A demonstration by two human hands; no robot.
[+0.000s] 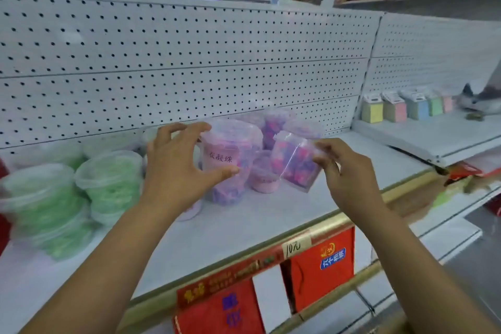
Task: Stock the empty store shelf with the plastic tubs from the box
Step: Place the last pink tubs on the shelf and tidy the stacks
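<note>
My left hand curls round a clear tub of pink and purple beads with a lid and a written label, standing on the white shelf. My right hand pinches a smaller clear tub of pink and blue beads, tilted just above the shelf to the right of the first. More pink tubs stand behind them against the pegboard, and a small one sits between the two held tubs. The box is out of view.
Stacks of green-filled tubs stand at the shelf's left. Pastel boxes line the neighbouring shelf at right. Red packages hang below the gold shelf edge with its price tag. White pegboard backs the shelf.
</note>
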